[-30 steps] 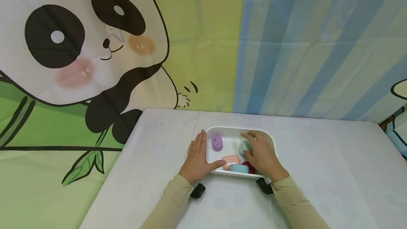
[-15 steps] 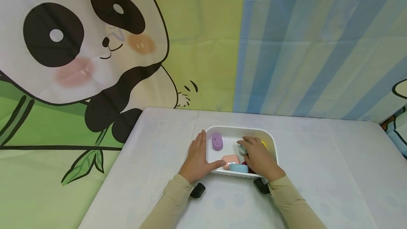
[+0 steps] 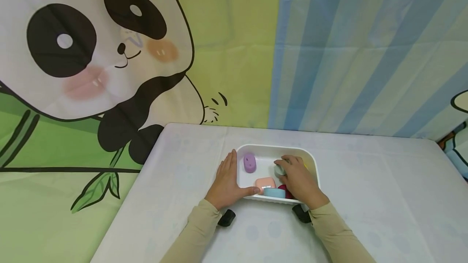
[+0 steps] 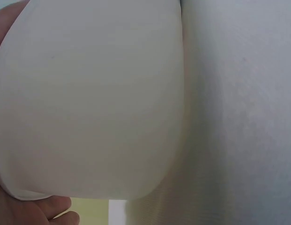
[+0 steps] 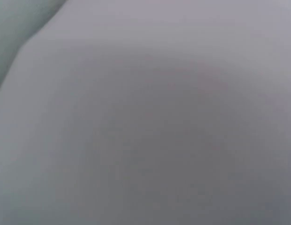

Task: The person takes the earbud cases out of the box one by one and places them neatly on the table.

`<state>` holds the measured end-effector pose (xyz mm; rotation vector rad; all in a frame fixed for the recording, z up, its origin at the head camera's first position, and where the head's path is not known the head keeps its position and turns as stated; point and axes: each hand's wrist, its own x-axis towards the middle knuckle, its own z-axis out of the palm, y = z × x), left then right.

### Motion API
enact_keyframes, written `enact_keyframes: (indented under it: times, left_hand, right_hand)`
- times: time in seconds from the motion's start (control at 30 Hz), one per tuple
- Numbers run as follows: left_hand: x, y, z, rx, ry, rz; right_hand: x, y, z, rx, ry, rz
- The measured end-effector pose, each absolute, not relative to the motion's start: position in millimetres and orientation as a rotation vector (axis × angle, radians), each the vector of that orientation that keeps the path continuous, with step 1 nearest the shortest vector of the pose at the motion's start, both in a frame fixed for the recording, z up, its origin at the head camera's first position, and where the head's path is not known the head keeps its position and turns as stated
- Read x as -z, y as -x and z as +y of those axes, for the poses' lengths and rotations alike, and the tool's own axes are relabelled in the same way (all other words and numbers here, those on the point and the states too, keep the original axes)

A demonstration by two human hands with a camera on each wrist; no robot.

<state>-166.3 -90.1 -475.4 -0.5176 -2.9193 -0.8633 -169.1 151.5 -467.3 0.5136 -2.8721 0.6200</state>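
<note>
A white plastic tray (image 3: 270, 147) sits on the table in the head view. My left hand (image 3: 227, 184) lies against its left wall with straight fingers, the thumb out along the front rim. In the left wrist view the tray wall (image 4: 89, 103) fills the left side, with fingertips (image 4: 61, 206) at its lower edge. Inside the tray, my right hand (image 3: 301, 180) pinches a small pale green rounded piece (image 3: 279, 170) between thumb and fingers. A yellow piece (image 3: 306, 166) is mostly hidden behind that hand. The right wrist view is a blurred pale surface.
Also in the tray are a purple piece with small holes (image 3: 250, 163) at back left, and a peach block (image 3: 265, 183), a light blue piece (image 3: 274, 192) and a dark red piece (image 3: 287, 191) near the front. A panda-printed cloth (image 3: 234, 52) hangs behind the white table (image 3: 365, 198).
My right hand has shifted slightly left and down around the pale green piece, its fingers drawing in on it; the yellow piece has come into sight. My left hand stays in place.
</note>
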Motion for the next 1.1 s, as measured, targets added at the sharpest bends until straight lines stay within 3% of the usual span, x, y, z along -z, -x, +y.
enact_keyframes:
  times: [1.1]
  left_hand:
    - [478, 165, -90, 1.000, 0.480, -2.923]
  right_hand:
    - [430, 153, 196, -0.811, -0.333, -2.668]
